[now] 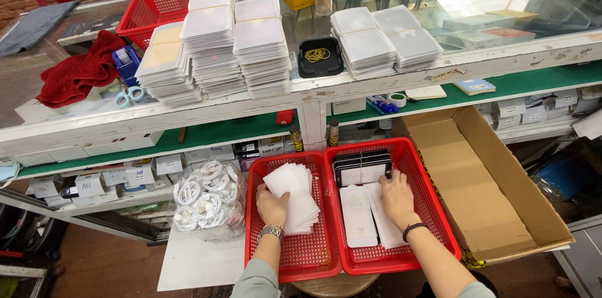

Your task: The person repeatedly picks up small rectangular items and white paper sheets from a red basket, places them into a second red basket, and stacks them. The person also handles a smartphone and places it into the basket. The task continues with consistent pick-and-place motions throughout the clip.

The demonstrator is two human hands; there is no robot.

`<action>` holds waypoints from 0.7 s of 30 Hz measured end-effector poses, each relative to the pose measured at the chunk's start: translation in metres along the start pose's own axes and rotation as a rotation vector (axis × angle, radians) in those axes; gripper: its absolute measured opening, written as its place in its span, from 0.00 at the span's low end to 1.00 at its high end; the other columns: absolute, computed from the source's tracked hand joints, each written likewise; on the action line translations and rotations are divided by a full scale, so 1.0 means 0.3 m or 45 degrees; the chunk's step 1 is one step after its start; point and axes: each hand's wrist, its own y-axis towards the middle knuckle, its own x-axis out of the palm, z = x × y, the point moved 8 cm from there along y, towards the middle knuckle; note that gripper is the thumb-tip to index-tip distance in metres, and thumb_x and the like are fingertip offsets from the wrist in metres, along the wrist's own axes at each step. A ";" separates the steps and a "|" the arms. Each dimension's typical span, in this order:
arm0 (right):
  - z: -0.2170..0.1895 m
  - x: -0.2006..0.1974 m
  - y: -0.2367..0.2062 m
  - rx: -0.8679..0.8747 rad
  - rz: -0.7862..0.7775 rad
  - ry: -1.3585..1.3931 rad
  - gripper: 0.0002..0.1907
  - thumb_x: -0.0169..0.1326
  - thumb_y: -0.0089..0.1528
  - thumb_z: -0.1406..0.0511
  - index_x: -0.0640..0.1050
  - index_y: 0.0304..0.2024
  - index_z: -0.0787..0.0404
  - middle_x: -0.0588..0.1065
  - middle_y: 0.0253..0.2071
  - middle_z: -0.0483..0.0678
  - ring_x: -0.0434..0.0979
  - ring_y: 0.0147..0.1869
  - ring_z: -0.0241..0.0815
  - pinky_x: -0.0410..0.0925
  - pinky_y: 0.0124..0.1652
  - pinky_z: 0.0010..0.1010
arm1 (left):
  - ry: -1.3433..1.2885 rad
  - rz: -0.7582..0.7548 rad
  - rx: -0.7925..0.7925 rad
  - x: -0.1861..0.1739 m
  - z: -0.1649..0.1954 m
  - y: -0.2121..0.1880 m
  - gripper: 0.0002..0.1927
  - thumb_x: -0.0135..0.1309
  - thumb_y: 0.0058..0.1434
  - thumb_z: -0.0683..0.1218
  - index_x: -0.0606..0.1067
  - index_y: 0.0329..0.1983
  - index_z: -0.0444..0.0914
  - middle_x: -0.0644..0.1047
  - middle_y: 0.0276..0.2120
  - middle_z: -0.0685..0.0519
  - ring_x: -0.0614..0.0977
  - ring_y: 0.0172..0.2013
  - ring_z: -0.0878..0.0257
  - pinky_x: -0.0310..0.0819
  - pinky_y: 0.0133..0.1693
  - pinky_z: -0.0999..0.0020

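Two red plastic baskets stand side by side below me. In the left basket point(301, 259) my left hand point(271, 205), with a metal watch on the wrist, grips a fanned pile of white flat packets point(293, 196). My right hand point(397, 194), with a dark bead bracelet, rests inside the right basket point(433, 210) on white packets point(370, 216), its fingers touching a banded bundle of dark-edged packets point(362, 167) at the basket's far end.
An open cardboard box point(495, 191) sits to the right. A clear bag of coiled white cables point(207, 199) lies to the left. On the glass counter above are tall stacks of white packets point(213, 47), a red basket point(153, 6), a black tray with rubber bands point(320, 57) and a red cloth point(78, 72).
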 end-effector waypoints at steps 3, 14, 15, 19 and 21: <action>-0.029 0.091 -0.040 0.278 -0.689 0.363 0.33 0.59 0.62 0.48 0.70 0.59 0.63 0.78 0.52 0.58 0.79 0.55 0.54 0.73 0.53 0.42 | 0.028 0.013 0.006 -0.020 0.015 -0.012 0.31 0.71 0.46 0.47 0.72 0.52 0.34 0.80 0.45 0.38 0.81 0.47 0.42 0.75 0.50 0.52; -0.067 0.161 -0.092 0.512 -0.639 0.646 0.45 0.69 0.51 0.46 0.66 0.60 0.63 0.76 0.52 0.58 0.80 0.54 0.54 0.74 0.52 0.42 | -0.207 0.056 0.122 -0.048 0.005 0.022 0.15 0.69 0.51 0.48 0.77 0.29 0.33 0.82 0.32 0.43 0.83 0.34 0.50 0.75 0.40 0.58; -0.049 0.175 -0.090 0.532 -0.627 0.690 0.43 0.70 0.51 0.48 0.68 0.58 0.64 0.77 0.51 0.57 0.80 0.54 0.53 0.73 0.53 0.42 | -0.265 -0.011 0.063 -0.036 -0.013 0.033 0.15 0.68 0.52 0.48 0.77 0.30 0.33 0.83 0.32 0.44 0.84 0.33 0.52 0.76 0.40 0.61; -0.012 0.217 -0.077 0.518 -0.779 0.940 0.33 0.66 0.53 0.52 0.75 0.56 0.61 0.82 0.46 0.56 0.84 0.49 0.50 0.76 0.50 0.39 | -0.992 -0.337 0.010 0.008 -0.006 0.058 0.11 0.65 0.55 0.44 0.79 0.39 0.35 0.80 0.35 0.47 0.79 0.31 0.63 0.73 0.33 0.65; 0.001 0.231 -0.060 0.515 -0.952 1.085 0.29 0.61 0.57 0.53 0.74 0.59 0.54 0.84 0.46 0.53 0.83 0.47 0.51 0.77 0.47 0.40 | -1.002 -0.473 -0.106 0.038 -0.004 0.064 0.12 0.62 0.60 0.47 0.81 0.42 0.34 0.83 0.37 0.49 0.82 0.33 0.65 0.74 0.35 0.69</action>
